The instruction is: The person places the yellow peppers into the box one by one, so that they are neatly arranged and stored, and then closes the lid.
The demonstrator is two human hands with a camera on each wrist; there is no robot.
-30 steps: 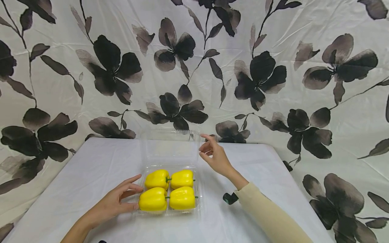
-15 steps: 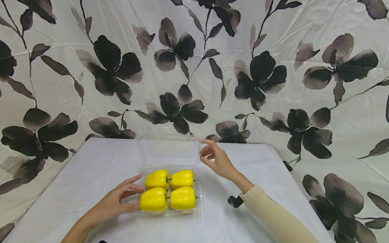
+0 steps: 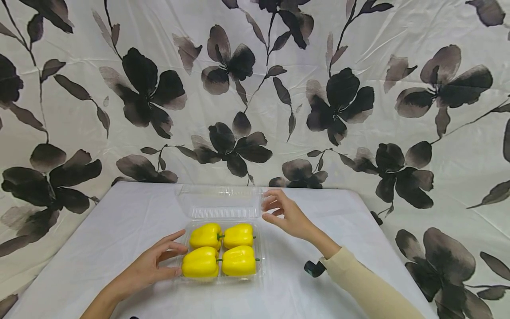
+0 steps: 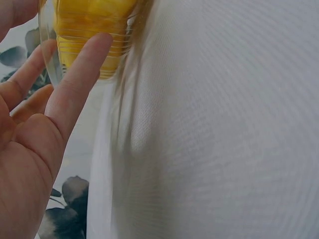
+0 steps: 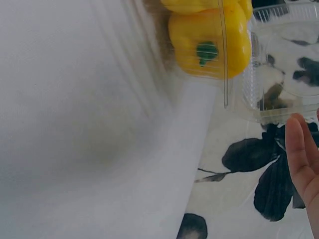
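Observation:
Yellow bell peppers (image 3: 200, 262) with green stems lie in two rows inside a clear plastic clamshell container (image 3: 260, 272). Its transparent lid (image 3: 221, 201) stands raised at the back, hinged along the far edge. At the container's left side is my left hand (image 3: 147, 268), fingers spread and nearly straight. In the left wrist view a fingertip (image 4: 103, 42) rests against the ribbed clear wall, yellow showing behind it. My right hand (image 3: 288, 216) is at the lid's right edge, fingers lightly bent and thumb apart. The right wrist view shows its fingertips (image 5: 296, 124) right at the lid's rim.
A white cloth covers the table (image 3: 119, 221). Behind it hangs a pale curtain (image 3: 287, 133) with dark flowers. A small black device (image 3: 314, 269) sits by the right sleeve (image 3: 358, 279).
The lid's upper edge has come down in the head view, with my right hand moving lower alongside it. My left hand and the peppers have stayed in place.

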